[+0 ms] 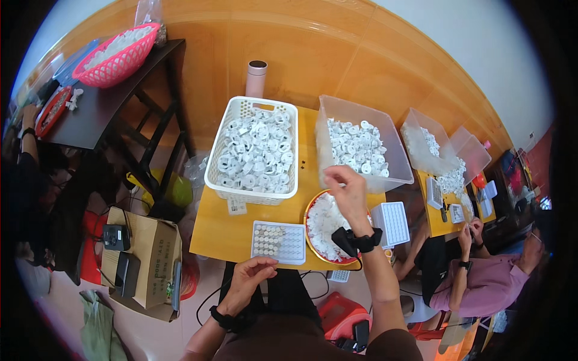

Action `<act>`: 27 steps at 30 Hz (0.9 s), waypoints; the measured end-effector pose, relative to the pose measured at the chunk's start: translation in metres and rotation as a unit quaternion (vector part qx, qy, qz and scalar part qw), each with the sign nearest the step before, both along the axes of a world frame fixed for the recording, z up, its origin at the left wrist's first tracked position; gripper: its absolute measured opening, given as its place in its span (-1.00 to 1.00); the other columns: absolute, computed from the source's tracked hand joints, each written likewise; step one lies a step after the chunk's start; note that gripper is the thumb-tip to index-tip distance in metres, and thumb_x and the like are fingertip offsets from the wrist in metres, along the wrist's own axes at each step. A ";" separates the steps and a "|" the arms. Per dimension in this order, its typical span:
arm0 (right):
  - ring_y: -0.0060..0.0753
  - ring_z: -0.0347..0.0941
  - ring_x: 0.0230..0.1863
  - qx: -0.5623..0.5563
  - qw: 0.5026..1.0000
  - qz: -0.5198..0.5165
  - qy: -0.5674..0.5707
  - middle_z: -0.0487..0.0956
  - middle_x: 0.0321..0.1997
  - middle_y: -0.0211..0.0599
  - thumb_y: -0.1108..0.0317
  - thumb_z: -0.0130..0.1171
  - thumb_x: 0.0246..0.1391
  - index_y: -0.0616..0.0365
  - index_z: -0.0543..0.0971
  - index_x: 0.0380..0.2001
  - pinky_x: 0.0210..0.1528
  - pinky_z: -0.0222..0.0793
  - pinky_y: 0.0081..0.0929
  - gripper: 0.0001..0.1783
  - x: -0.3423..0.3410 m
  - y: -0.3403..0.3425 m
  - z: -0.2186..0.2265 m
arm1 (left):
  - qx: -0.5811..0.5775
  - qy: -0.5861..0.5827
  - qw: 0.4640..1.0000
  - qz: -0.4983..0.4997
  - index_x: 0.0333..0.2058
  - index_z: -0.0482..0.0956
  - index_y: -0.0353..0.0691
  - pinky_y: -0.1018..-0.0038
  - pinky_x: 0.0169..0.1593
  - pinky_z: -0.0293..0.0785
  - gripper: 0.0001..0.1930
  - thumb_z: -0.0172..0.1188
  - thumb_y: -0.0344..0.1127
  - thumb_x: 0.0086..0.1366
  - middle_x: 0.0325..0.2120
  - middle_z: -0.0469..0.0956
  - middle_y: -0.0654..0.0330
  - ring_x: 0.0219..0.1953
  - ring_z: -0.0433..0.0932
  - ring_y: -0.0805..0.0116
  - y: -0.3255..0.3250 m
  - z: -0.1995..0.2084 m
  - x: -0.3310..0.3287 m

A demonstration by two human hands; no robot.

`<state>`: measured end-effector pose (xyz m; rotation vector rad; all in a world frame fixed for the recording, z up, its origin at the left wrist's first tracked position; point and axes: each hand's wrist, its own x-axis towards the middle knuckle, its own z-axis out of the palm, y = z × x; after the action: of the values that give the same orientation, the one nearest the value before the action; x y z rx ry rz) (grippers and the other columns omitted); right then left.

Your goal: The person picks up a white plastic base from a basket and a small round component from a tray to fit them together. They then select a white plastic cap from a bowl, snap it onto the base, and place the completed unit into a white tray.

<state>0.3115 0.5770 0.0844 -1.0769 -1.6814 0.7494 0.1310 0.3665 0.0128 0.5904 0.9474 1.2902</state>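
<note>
My left hand (250,281) is at the near edge of a white slotted tray (294,261), thumb and fingers brought together; whatever is between them is too small to make out. Short round pale pieces (267,239) fill the tray's left part, while its right part shows bare slots. My right hand (349,191) is raised over the far side of a round red-rimmed plate (307,238) heaped with small white parts (325,224). Its fingers are curled together in front of a translucent bin (394,157), and anything they hold is hidden.
A white basket (250,195) and the translucent bin hold many white round parts. Behind the basket stands a pink bottle (256,81). White stacked trays (391,224) are right of the plate. A co-worker in pink (481,286) sits right; an open carton (158,259) lies left.
</note>
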 end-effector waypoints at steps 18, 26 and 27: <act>-0.20 0.48 -0.35 0.026 0.917 0.098 -0.387 0.55 -0.58 -0.24 0.38 0.25 -0.31 0.12 0.58 -0.57 -0.34 0.32 -0.30 -0.88 -0.097 0.019 -0.028 | 0.000 -0.037 0.999 0.020 -0.24 0.55 -0.30 0.56 -0.14 0.47 -0.84 0.10 -0.50 0.18 -0.30 0.54 0.19 -0.30 0.52 0.48 -0.011 -0.008 -0.015; -0.17 0.40 -0.32 0.093 0.958 0.121 -0.242 0.53 -0.47 -0.22 0.48 0.23 -0.25 0.18 0.56 -0.45 -0.25 0.31 -0.33 -0.83 -0.077 0.014 -0.023 | -0.002 -0.041 0.999 0.029 -0.25 0.56 -0.29 0.53 -0.16 0.49 -0.84 0.10 -0.50 0.18 -0.31 0.56 0.17 -0.33 0.54 0.45 -0.010 -0.010 -0.017; -0.17 0.40 -0.32 0.093 0.958 0.121 -0.241 0.53 -0.47 -0.22 0.48 0.23 -0.25 0.18 0.56 -0.45 -0.25 0.31 -0.33 -0.83 -0.076 0.012 -0.022 | 0.001 -0.036 0.999 0.029 -0.25 0.55 -0.29 0.53 -0.16 0.49 -0.84 0.10 -0.50 0.18 -0.31 0.56 0.17 -0.33 0.54 0.45 -0.010 -0.010 -0.017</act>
<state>0.2353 0.5887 0.0622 -0.9800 -2.2826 0.4839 0.1135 0.3564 0.0026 0.5176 0.9084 1.3559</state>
